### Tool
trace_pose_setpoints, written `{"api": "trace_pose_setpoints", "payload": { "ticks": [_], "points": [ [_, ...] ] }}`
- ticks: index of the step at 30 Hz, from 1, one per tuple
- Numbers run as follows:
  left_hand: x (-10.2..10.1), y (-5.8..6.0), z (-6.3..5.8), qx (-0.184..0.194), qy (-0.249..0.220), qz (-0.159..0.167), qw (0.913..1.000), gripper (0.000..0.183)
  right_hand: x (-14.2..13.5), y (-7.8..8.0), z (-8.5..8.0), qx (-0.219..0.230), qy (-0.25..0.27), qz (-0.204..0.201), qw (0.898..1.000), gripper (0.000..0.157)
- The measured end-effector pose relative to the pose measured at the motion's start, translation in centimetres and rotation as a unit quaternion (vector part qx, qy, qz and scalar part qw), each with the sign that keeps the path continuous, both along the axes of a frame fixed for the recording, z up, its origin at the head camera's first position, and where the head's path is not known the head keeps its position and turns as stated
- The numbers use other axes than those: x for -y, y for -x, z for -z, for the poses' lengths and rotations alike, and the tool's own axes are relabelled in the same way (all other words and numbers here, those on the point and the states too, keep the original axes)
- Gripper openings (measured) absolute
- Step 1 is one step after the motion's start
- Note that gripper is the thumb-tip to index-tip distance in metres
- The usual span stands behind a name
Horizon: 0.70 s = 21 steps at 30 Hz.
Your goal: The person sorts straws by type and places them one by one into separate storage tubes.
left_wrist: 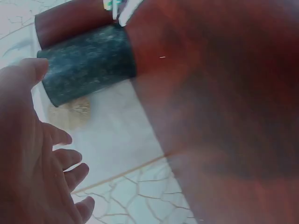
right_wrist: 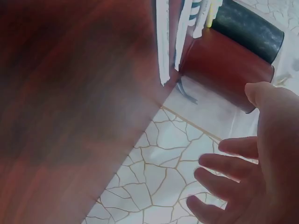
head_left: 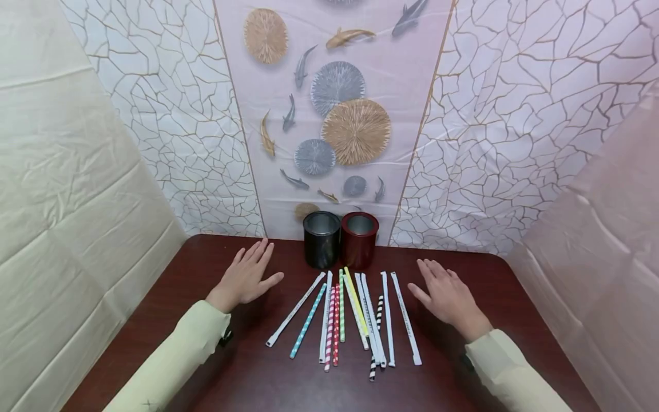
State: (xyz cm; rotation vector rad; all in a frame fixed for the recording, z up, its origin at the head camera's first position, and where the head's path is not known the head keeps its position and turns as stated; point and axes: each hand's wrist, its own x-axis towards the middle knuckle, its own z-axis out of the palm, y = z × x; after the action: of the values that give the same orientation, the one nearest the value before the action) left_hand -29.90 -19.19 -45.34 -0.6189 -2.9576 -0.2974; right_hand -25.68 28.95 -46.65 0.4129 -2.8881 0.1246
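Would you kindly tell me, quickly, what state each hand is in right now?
Left hand: open, holding nothing, fingers spread to the left of the straws.
Right hand: open, holding nothing, to the right of them.

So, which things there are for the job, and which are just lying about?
Probably for the job, between the left hand and right hand:
black cup
dark red cup
white-wrapped straws
unwrapped straws: teal, pink, red, green, yellow, black-and-white

Probably just surroundings:
dark red-brown table
fish-patterned cloth
pale side cloth
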Motion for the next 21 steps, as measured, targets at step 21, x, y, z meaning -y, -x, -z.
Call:
{"api": "trace_pose_setpoints", "payload": {
  "ticks": [21],
  "points": [
    [-6.4,5.9,-4.2,0.046,-0.027,0.022,0.9984,0.085,1.1,4.2,-2.5,0.134,0.124,0.004,0.983,0.042]
  ]
}}
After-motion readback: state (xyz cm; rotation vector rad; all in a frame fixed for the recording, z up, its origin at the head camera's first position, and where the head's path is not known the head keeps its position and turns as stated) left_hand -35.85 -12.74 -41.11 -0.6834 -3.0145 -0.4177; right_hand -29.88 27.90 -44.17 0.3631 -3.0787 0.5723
